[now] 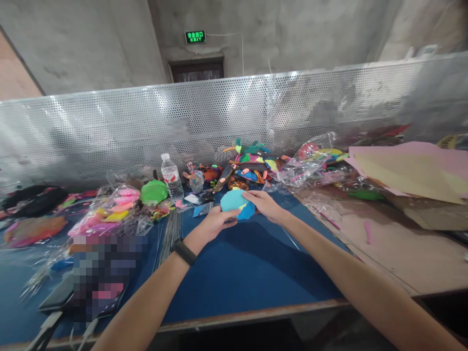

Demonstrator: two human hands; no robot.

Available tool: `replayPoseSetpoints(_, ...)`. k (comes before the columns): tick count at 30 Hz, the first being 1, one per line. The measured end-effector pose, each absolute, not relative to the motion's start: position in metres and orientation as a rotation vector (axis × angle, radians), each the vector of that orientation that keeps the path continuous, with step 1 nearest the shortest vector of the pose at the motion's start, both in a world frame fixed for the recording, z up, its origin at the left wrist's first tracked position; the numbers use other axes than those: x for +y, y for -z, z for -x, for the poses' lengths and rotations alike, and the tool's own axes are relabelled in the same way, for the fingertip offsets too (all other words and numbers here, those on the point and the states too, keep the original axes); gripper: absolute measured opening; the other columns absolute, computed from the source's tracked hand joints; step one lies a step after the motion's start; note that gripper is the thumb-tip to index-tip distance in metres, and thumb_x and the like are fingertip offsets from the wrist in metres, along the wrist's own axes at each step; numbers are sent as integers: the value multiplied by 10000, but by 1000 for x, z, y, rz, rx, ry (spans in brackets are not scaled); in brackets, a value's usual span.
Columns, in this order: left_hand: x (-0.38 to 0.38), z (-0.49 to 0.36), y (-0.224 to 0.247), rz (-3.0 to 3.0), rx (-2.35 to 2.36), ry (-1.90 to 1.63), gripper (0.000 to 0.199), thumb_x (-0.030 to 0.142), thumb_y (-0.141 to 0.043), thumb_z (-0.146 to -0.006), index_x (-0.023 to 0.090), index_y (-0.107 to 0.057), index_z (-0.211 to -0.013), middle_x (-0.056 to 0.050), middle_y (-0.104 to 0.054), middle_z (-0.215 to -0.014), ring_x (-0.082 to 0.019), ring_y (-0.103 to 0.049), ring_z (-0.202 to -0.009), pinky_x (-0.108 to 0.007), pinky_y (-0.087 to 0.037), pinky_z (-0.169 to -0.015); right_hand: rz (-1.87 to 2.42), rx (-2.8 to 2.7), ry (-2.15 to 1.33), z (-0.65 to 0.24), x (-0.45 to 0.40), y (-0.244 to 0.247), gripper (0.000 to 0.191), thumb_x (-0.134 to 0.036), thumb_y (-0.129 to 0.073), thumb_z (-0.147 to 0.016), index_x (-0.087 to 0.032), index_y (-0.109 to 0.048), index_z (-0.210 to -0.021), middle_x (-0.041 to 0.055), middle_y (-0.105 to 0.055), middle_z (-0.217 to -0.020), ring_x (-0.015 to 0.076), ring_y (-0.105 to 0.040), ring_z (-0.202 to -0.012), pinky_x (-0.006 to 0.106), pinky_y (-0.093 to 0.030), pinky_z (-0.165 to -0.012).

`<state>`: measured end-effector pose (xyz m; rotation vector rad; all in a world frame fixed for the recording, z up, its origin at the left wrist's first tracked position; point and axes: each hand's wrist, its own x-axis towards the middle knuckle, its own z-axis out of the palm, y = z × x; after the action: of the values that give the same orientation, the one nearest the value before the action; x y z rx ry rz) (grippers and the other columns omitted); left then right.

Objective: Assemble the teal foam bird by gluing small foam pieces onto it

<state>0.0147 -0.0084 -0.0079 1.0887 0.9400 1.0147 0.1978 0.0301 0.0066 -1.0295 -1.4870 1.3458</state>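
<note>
Bare grey concrete wall (310, 34) rises behind us, carrying a lit green exit sign (195, 37), and a perforated silver metal panel (127, 126) runs along the far edge of our blue-topped table (234, 282). Past the middle of the table, towards that far edge, we have a round scalloped light-and-darker-blue piece (234, 201), seemingly raised off the surface. Our left hand (215, 222) has its grip closed on the near left rim; our right hand (265, 204) pinches the upper right rim. We judge the step in hand to be handling this piece between both hands; the next move calls for light, even pressure, since it looks soft enough to bend. Along the table's far edge lie a heap of multicoloured shaped pieces (248, 165) and an upright clear plastic bottle (171, 178). Large cream-and-pink sheets (409, 168) cover part of the far right corner.
</note>
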Motion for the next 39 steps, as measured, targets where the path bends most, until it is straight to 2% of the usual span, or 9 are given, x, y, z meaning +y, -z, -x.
replayPoseSetpoints(5,-5,-14,9,-1129,1016,-1076,364,301,-824,-638,130,-696,-934,-107,-692,-996,-149,-624,-779,-316,-530,-785,1043,-1476,-1341,-198,31,-6,287,-461,-628,-830,-195,-703,-907,14,-665,-700,136,-608,-601,246,-542,-540)
replayPoseSetpoints(9,-8,-16,6,-1185,1050,-1083,409,278,-819,-647,138,-676,-1004,-109,-687,-1042,-173,-640,-854,-327,-524,-814,1054,-1440,-1323,-200,36,-3,257,-437,-623,-835,-207,-694,-927,7,-664,-719,141,-619,-612,254,-556,-539)
replayPoseSetpoints(14,-10,-17,2,-1205,1031,-1136,375,208,-785,-683,132,-654,-1026,-95,-709,-973,-176,-659,-867,-337,-508,-867,1061,-1426,-1351,-203,40,1,237,-416,-618,-836,-224,-680,-962,16,-694,-805,162,-645,-680,280,-574,-577)
replayPoseSetpoints(18,-6,-14,3,-1196,1041,-1180,311,228,-755,-723,133,-653,-1001,-92,-710,-964,-170,-663,-862,-348,-509,-878,1086,-1459,-1368,-203,40,0,234,-405,-628,-828,-208,-677,-945,16,-685,-790,153,-638,-701,267,-571,-600)
replayPoseSetpoints(21,-4,-13,5,-1190,1030,-1199,340,243,-768,-712,137,-646,-1010,-93,-710,-983,-175,-667,-866,-358,-515,-876,1093,-1466,-1379,-203,38,-2,228,-394,-634,-824,-200,-679,-937,16,-687,-790,148,-637,-708,264,-571,-620)
replayPoseSetpoints(26,-6,-13,4,-1224,1044,-1183,344,225,-754,-725,131,-636,-1034,-100,-707,-1008,-186,-669,-882,-334,-532,-841,1077,-1450,-1417,-203,37,-4,209,-372,-631,-833,-194,-681,-930,21,-693,-808,150,-645,-721,277,-576,-662)
replayPoseSetpoints(32,-4,-12,6,-1244,1011,-1204,407,283,-726,-761,137,-599,-1119,-126,-671,-1115,-208,-667,-894,-334,-562,-752,1027,-1559,-1488,-206,35,-6,244,-397,-670,-808,-181,-685,-922,44,-703,-845,162,-660,-770,272,-567,-689)
replayPoseSetpoints(39,-6,-10,7,-1280,938,-1134,436,340,-757,-733,149,-627,-1102,-113,-690,-1034,-192,-673,-801,-327,-570,-694,971,-1669,-1478,-207,31,-8,326,-434,-681,-802,-206,-692,-1035,52,-717,-932,181,-669,-801,298,-570,-701)
